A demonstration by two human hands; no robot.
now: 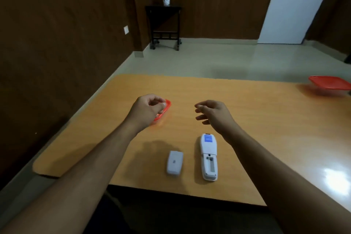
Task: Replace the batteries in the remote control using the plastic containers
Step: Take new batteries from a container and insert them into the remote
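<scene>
The left hand (150,108) curls over the small red container (164,110), contents hidden. The right hand (212,112) hangs loosely curled, holding nothing, with the remote control (208,156) just below it, bay open. A fumbled battery could roll off the table (266,119).

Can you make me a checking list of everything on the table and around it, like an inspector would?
Surface: orange-brown wooden table, glossy, with a glare patch at the near right.
Job's things: white remote control lying face down, battery bay open and looking empty; its battery cover lies apart to its left; small red container under the left hand; larger red container at the far right edge.
Batteries: none clearly seen.
Clutter: nothing seen.
Hands: left hand over the small red container, fingers curled, grip unclear; right hand in the air, fingers loosely curled, whether it pinches anything is too small to tell.
Cables: nothing seen.
Surroundings: dark side table with a small white pot, brown walls, white door.
</scene>
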